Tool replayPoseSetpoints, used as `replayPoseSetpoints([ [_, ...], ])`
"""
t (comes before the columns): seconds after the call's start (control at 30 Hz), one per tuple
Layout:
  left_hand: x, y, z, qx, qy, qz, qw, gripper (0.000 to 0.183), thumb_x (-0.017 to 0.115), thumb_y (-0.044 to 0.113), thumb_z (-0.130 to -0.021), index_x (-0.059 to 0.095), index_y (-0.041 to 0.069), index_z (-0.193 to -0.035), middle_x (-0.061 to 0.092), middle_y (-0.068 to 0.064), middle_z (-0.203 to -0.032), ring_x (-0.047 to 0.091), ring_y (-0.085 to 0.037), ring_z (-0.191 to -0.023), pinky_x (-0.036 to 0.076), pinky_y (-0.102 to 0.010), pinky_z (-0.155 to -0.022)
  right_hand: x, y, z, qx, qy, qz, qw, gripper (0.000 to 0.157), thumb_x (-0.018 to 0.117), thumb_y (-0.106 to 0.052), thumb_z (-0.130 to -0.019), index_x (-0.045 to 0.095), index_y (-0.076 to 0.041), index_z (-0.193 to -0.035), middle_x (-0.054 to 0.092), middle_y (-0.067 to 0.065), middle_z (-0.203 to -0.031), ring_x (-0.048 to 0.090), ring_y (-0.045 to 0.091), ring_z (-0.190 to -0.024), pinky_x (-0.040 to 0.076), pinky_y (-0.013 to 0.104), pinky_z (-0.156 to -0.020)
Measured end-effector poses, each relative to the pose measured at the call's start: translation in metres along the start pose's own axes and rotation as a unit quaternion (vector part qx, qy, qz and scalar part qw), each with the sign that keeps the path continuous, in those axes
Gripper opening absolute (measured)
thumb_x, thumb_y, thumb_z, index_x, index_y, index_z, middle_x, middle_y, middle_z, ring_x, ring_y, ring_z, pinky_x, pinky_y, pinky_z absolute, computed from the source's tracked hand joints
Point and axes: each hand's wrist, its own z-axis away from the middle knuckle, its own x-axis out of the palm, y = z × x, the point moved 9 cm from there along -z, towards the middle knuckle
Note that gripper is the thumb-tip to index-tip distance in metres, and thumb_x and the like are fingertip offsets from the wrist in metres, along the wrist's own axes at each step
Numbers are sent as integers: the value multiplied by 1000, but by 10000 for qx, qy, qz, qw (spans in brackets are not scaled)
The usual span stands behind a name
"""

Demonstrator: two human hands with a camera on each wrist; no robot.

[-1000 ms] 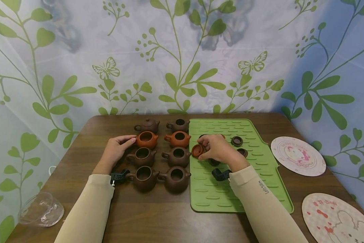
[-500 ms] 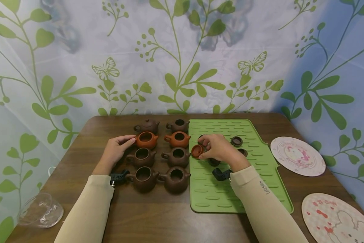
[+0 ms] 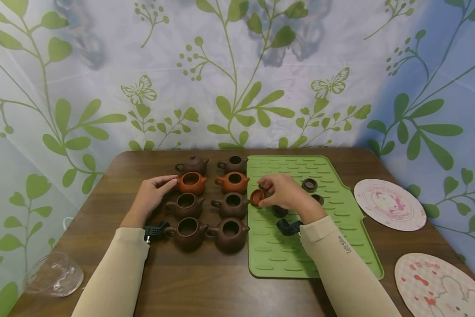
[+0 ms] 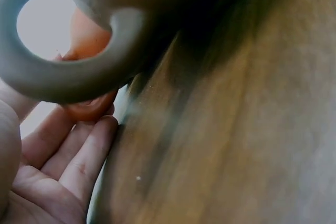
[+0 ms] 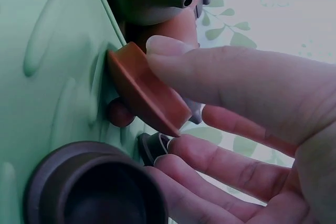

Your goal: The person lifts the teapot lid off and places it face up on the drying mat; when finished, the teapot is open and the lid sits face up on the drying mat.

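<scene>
My left hand pinches the handle of an orange clay teapot without a lid, in the left row. In the left wrist view a brown teapot's handle partly covers that grip. Over the green mat, my right hand holds an orange teapot lid between thumb and fingertips. The right wrist view shows this lid tilted, hollow side toward the thumb and knob toward the mat. A dark lid lies hollow side up close to the hand.
Brown lidless teapots and a second orange one stand in two rows. A lidded teapot is at the back left. Dark lids lie on the mat. A clear cup and round printed placemats flank the setup.
My right hand has edged slightly toward the back and now covers the lid edges that showed behind it. My left hand stays at the orange teapot.
</scene>
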Motion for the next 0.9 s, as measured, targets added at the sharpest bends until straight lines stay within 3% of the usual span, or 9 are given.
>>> replayPoseSetpoints([
  [0.17, 0, 0, -4, -201, -107, 131, 9997, 47, 71, 40, -104, 72, 5, -135, 75, -13, -121, 67, -28, -117, 53, -35, -97, -1, -4, -5, -36, -13, 183, 9998, 60, 90, -20, -89, 65, -2, -140, 66, 15, -122, 64, 33, -112, 54, 48, -93],
  [0.4, -18, 17, -11, -97, 241, -605, 9978, 53, 66, 49, -104, 74, 5, -133, 69, -16, -131, 61, -37, -125, 47, -55, -105, -4, -21, -20, -103, -96, 368, 9992, 61, 86, -27, -93, 62, -4, -144, 64, 19, -132, 63, 36, -117, 53, 51, -95],
  [0.5, -23, 21, -17, -38, 280, -842, 9960, 51, 67, 48, -104, 74, 6, -132, 70, -17, -130, 60, -37, -124, 47, -56, -104, -6, -36, -30, -261, -123, 586, 9979, 60, 85, -31, -94, 63, -5, -144, 64, 18, -133, 62, 35, -119, 52, 51, -95],
  [0.67, -24, 22, -33, 21, 8, -1403, 9901, 41, 68, 38, -106, 73, 7, -133, 70, -17, -126, 62, -36, -118, 49, -56, -100, -11, -69, -53, -743, -107, 976, 9924, 51, 81, -31, -97, 66, -5, -139, 65, 15, -130, 60, 32, -120, 51, 48, -97],
  [0.9, -12, 28, -59, 210, -746, -2264, 9710, 42, 69, 26, -106, 67, 3, -141, 69, -20, -132, 57, -43, -128, 42, -60, -108, 4, -104, -97, -1083, -481, 1240, 9852, 47, 76, -31, -101, 66, -5, -139, 63, 14, -136, 59, 31, -126, 50, 42, -101],
])
